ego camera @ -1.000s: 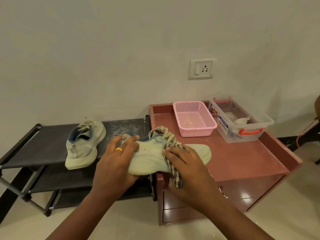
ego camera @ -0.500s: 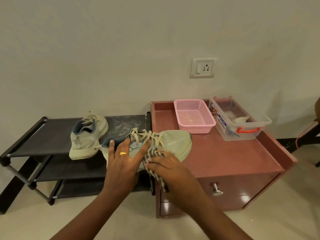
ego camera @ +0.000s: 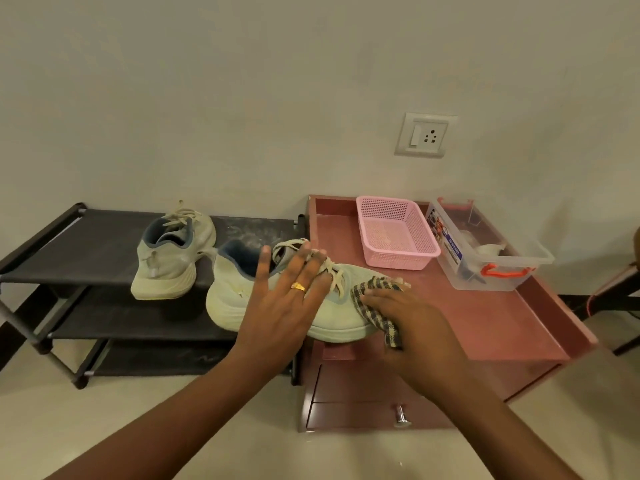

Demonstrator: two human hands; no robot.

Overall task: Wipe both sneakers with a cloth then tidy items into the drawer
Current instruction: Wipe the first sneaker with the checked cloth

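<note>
Well — my left hand (ego camera: 284,306) lies flat, fingers straight, on the sneaker (ego camera: 225,299) bridging rack (ego camera: 86,244) and cabinet (ego camera: 485,317); my right hand (ego camera: 415,327) clutches the cloth (ego camera: 375,306) against its toe. A hard wipe could topple it off the near edge.

pink basket (ego camera: 398,259) just beside a clear plastic box (ego camera: 502,282), wall socket (ego camera: 424,135) above, black shoe rack (ego camera: 86,251) at left

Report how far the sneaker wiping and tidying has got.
Done: nothing shows for certain; the sneaker on the rack may or may not be wiped. In hand: the right hand holds the checked cloth on the toe of the near sneaker, the left hand steadying its laces. Left: tidying; the drawer is shut.
</note>
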